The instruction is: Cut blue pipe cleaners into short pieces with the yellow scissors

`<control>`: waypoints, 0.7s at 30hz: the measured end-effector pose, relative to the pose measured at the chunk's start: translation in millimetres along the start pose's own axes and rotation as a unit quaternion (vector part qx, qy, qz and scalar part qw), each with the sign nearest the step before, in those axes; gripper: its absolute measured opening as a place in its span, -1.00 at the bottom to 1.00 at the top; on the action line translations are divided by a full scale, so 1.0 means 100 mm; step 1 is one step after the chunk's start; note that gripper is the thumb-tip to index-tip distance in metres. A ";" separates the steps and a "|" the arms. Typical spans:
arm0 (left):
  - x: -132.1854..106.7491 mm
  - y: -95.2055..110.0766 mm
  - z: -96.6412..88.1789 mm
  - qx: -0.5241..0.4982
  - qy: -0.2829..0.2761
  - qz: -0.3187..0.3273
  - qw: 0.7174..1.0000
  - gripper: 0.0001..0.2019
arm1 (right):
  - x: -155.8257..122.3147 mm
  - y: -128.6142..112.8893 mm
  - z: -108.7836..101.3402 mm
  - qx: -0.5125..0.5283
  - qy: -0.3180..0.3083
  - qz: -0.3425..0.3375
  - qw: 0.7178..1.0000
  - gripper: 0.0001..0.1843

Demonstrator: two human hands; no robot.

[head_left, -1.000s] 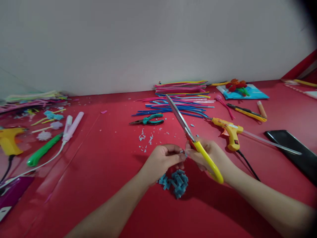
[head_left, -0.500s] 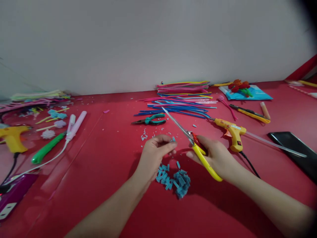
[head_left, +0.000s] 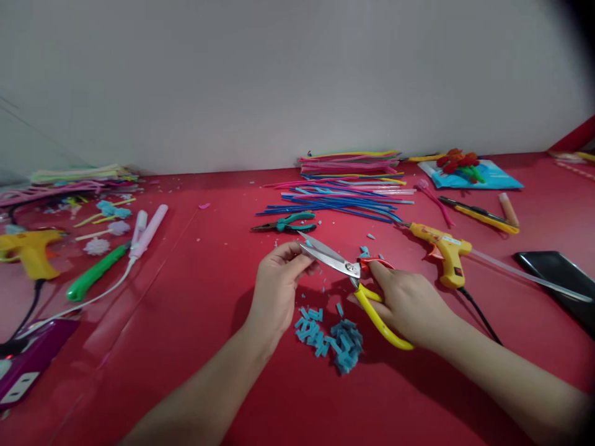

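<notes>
Right fingers [head_left: 382, 275] grip one pair of scissors [head_left: 349, 267], left fingers [head_left: 296, 267] apparently one small blue piece [head_left: 308, 244].

At the frame's centre, a strip [head_left: 309, 243] is held in the left grip [head_left: 276, 285] and scissors [head_left: 350, 268] in the right grip [head_left: 409, 303]. Below them, cut pieces [head_left: 346, 344] are heaped on the counter [head_left: 186, 297]. Above, pliers [head_left: 288, 226] are laid before stacked stems [head_left: 344, 203]. At right, a glue gun [head_left: 447, 254] is placed left of a phone [head_left: 548, 265]; at upper right, flowers [head_left: 458, 162] are rested on a packet [head_left: 498, 178]. At far left, another glue gun [head_left: 35, 251] is set above a power strip [head_left: 46, 352].
</notes>
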State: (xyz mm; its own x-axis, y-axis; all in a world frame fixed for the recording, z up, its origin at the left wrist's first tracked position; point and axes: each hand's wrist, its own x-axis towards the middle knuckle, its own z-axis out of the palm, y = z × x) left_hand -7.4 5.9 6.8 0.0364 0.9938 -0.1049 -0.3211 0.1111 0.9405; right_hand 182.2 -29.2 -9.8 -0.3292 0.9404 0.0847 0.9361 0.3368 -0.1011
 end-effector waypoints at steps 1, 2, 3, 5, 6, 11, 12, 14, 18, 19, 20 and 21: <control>0.00 0.00 0.00 0.004 0.002 0.004 1.000 -0.96 | 0.00 0.00 0.00 -0.001 0.000 0.001 1.000 -0.59; 0.00 -0.01 0.00 0.007 0.003 0.008 1.000 -0.97 | 0.00 0.00 -0.01 -0.002 0.000 0.001 1.000 -0.59; 0.00 -0.01 0.00 0.009 0.004 0.011 1.000 -0.97 | 0.00 0.00 -0.01 -0.003 -0.001 0.003 1.000 -0.58; 0.00 -0.02 -0.01 0.015 0.004 0.016 1.000 -0.97 | 0.00 0.00 -0.02 -0.004 -0.003 0.005 1.000 -0.58; 0.00 -0.02 -0.01 0.017 0.003 0.018 1.000 -0.97 | 0.00 0.00 -0.02 -0.005 -0.004 0.006 1.000 -0.57; 0.00 -0.02 0.00 0.010 -0.002 0.018 1.000 -0.97 | 0.00 0.01 -0.03 -0.016 -0.007 0.001 1.000 -0.56; 0.00 -0.02 0.00 0.008 -0.003 0.017 1.000 -0.97 | 0.00 0.01 -0.03 -0.017 -0.008 0.000 1.000 -0.56; 0.00 -0.02 0.00 0.005 -0.003 0.015 1.000 -0.98 | 0.00 0.02 -0.03 -0.017 -0.008 -0.001 1.000 -0.58; 0.01 -0.01 -0.01 0.000 0.000 0.010 1.000 -0.97 | 0.00 0.04 -0.01 -0.019 -0.007 -0.004 1.000 -0.61; 0.01 -0.01 -0.01 0.000 0.001 0.010 1.000 -0.97 | 0.00 0.05 0.00 -0.020 -0.003 -0.006 1.000 -0.62; 0.01 -0.01 -0.01 0.002 0.002 0.010 1.000 -0.97 | 0.00 0.05 0.01 -0.021 0.001 -0.008 1.000 -0.63; 0.01 -0.01 -0.01 0.003 0.003 0.011 1.000 -0.97 | 0.00 0.06 0.01 -0.023 0.007 -0.010 1.000 -0.63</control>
State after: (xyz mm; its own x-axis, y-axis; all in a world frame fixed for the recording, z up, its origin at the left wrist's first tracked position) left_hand -7.9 6.4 5.1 0.0236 0.9959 -0.0868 -0.3158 0.0898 0.9446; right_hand 187.2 -27.2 -11.6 -0.3472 0.9324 0.1006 0.9338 0.3536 -0.0542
